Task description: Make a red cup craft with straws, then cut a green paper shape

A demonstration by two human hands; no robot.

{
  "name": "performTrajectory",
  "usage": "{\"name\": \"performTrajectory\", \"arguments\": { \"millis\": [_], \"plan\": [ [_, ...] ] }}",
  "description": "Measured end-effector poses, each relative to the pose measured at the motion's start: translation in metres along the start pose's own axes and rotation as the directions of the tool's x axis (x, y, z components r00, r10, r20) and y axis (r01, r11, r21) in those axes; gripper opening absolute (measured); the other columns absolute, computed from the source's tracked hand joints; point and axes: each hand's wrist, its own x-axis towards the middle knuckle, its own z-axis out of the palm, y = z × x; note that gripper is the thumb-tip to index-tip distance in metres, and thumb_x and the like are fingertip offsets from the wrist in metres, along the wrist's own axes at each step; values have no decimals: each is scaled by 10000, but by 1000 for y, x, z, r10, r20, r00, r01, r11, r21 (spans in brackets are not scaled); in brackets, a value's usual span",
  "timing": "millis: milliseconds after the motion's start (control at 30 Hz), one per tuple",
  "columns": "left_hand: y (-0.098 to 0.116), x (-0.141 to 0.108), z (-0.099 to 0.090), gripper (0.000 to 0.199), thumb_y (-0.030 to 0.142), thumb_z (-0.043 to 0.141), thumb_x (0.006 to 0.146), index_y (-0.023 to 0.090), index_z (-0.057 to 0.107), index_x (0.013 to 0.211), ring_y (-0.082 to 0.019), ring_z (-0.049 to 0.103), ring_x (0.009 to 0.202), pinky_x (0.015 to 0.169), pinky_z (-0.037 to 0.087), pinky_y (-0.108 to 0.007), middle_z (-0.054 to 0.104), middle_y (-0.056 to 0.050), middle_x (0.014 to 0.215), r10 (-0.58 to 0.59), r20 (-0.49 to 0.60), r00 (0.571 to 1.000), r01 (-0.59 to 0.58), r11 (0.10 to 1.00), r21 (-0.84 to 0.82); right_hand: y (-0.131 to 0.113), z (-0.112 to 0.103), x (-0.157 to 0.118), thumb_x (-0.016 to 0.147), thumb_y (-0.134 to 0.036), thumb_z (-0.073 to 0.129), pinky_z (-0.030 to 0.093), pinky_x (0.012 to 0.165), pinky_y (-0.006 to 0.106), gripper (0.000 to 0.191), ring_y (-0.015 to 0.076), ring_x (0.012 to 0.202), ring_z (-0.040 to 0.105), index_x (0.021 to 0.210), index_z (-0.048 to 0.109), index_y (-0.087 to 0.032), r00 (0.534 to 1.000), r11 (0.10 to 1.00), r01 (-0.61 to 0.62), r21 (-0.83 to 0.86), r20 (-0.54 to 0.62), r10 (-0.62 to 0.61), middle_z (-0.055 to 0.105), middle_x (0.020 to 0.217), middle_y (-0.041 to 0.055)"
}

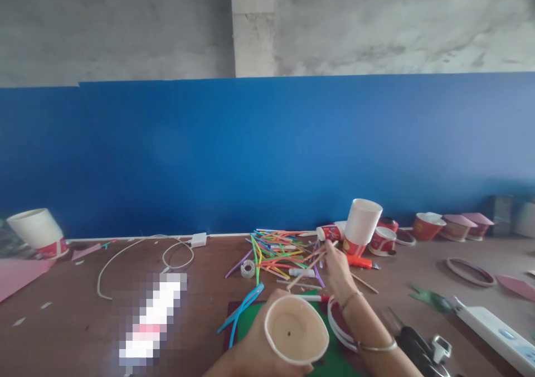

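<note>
My left hand [261, 341] is wrapped round a paper cup [296, 330], whose open mouth faces up and shows a small dark hole in the bottom. Farther forward, my right hand [336, 265] has its fingers closed on a thin wooden stick [307, 269] beside the pile of colored straws [278, 254]. Under the cup lies a green mat [251, 322], with crossed blue straws [244, 308] at its left edge. A white ring [334, 324] is partly hidden by my right forearm.
Stacked paper cups [363, 223] stand behind my right hand, near an orange cutter [360, 261]. Clear tape [247, 269] lies by the straws. Scissors [413, 346] and a white power strip [497, 332] are at right; a white cable [125, 249] curls at left.
</note>
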Motion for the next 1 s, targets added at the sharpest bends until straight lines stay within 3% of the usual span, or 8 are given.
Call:
{"name": "performTrajectory", "arguments": {
  "millis": [133, 200, 267, 333, 400, 567, 800, 1000],
  "plan": [
    [-11, 9, -13, 699, 258, 771, 544, 176, 450, 1160, -227, 538, 964, 839, 445, -322, 568, -84, 1069, -4, -156, 988, 16, 997, 72, -27, -13, 6, 745, -423, 602, 312, 352, 154, 292, 44, 367, 349, 637, 449, -197, 975, 967, 210, 142, -102, -196, 382, 451, -99],
    [-19, 14, -19, 677, 275, 773, 560, 180, 460, 1153, -247, 511, 1043, 907, 409, -354, 543, -96, 1127, 72, -239, 968, -44, 991, 123, -41, -12, 0, 683, -378, 672, 382, 417, 163, 275, 49, 434, 423, 658, 473, -189, 963, 928, 268, 259, -63, -261, 452, 533, -79],
    [-25, 18, -25, 618, 244, 748, 604, 189, 459, 1148, -258, 497, 1079, 933, 392, -381, 519, -112, 1158, 209, -248, 946, -162, 967, 196, -54, -8, -12, 667, -367, 689, 394, 439, 179, 274, 57, 455, 429, 667, 481, -190, 953, 919, 282, 276, 29, -301, 460, 574, -70],
    [-29, 20, -29, 584, 197, 722, 632, 202, 453, 1151, -269, 470, 1123, 961, 370, -408, 490, -121, 1187, 333, -236, 913, -267, 924, 274, -64, -3, -29, 707, -382, 665, 397, 464, 194, 254, 72, 480, 430, 674, 500, -192, 925, 933, 302, 198, 175, -337, 463, 595, -56],
    [-31, 20, -31, 607, 166, 714, 635, 215, 433, 1172, -283, 440, 1164, 984, 347, -431, 459, -128, 1218, 399, -226, 889, -315, 890, 330, -70, 3, -47, 780, -434, 584, 394, 490, 207, 277, 89, 514, 439, 662, 517, -192, 894, 926, 371, 67, 244, -376, 481, 621, -33],
    [-37, 19, -35, 696, 151, 720, 631, 229, 369, 1227, -291, 439, 1166, 960, 372, -433, 417, -137, 1237, 398, -189, 897, -309, 874, 374, -74, 13, -76, 850, -502, 454, 352, 461, 222, 396, 108, 484, 424, 602, 507, -198, 820, 836, 515, -186, 390, -419, 467, 526, -20],
    [-32, 19, -35, 689, 169, 738, 613, 231, 375, 1195, -267, 473, 1107, 936, 386, -406, 445, -120, 1179, 444, -159, 882, -342, 834, 433, -66, 16, -78, 840, -544, 437, 336, 420, 218, 418, 102, 448, 409, 607, 482, -200, 780, 773, 573, -273, 471, -412, 454, 495, -28],
    [-26, 17, -35, 638, 197, 734, 619, 230, 396, 1158, -238, 502, 1001, 878, 413, -378, 474, -95, 1067, 461, -10, 888, -394, 771, 501, -63, 19, -78, 801, -602, 451, 363, 450, 221, 462, 106, 460, 456, 606, 495, -186, 761, 778, 546, -310, 571, -307, 476, 494, -19]
  ]
}}
